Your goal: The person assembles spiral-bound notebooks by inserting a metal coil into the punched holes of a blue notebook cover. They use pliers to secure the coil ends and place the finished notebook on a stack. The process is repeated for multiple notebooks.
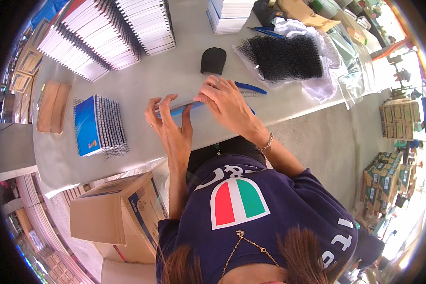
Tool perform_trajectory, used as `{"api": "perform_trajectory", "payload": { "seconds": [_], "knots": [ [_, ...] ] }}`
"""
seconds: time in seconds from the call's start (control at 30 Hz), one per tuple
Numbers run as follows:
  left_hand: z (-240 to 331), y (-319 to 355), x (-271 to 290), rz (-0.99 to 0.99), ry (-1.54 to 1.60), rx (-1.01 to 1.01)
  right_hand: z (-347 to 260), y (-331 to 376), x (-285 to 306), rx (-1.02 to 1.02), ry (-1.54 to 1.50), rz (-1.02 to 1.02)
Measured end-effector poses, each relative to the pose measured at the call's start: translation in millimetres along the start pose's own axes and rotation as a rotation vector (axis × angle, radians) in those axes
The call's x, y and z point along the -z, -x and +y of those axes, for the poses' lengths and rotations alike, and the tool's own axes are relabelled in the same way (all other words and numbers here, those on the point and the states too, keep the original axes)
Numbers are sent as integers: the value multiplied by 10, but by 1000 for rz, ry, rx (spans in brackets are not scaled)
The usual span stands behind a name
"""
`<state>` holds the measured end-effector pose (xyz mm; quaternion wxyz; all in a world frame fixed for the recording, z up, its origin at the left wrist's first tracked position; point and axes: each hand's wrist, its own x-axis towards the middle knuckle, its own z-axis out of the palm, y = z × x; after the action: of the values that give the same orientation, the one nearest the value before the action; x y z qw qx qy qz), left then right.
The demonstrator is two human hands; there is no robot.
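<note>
Between my hands, near the table's front edge, is a thin blue-covered notebook [180, 110], seen almost edge-on and partly hidden by fingers. My left hand [173, 124] grips its left part, thumb on the near side and fingers curled over the far side. At the notebook's right end my right hand [225, 102] is closed on the upper edge, fingers bunched together. Blue-handled pliers [252, 88] lie just beyond my right hand, partly covered by it. Beside them rests a loose spiral coil [249, 94].
A stack of blue spiral notebooks [86, 127] and brown blocks [53, 107] stand at left. Tall spiral-bound stacks [99, 35] fill the back left. A dark rounded object [213, 61] lies ahead, black coils [284, 56] back right. An open carton [99, 213] sits below the table.
</note>
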<state>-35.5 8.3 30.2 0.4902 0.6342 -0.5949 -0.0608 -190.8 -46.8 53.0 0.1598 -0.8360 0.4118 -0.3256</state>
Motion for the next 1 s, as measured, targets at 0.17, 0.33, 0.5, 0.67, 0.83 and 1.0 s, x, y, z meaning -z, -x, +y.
{"api": "perform_trajectory", "payload": {
  "seconds": [0.17, 0.33, 0.5, 0.67, 0.83, 1.0],
  "knots": [
    [-23, 23, -17, 126, -54, 7, -37, -21, -50, -29, 13, 7],
    [-181, 98, -52, 56, 41, 71, -44, 3, 12, 27, 132, -165],
    [-380, 86, 23, -80, 136, 95, 356, -110, 103, 76, -10, -218],
    [-636, -50, 111, -194, 178, 20, 1091, -502, 45, 45, 94, -119],
    [-732, -81, 139, -272, 247, 48, 1170, -736, -78, 186, 25, -297],
    [-700, -60, 118, -253, 352, 103, 758, -524, -29, -76, -413, -151]
  ]
}}
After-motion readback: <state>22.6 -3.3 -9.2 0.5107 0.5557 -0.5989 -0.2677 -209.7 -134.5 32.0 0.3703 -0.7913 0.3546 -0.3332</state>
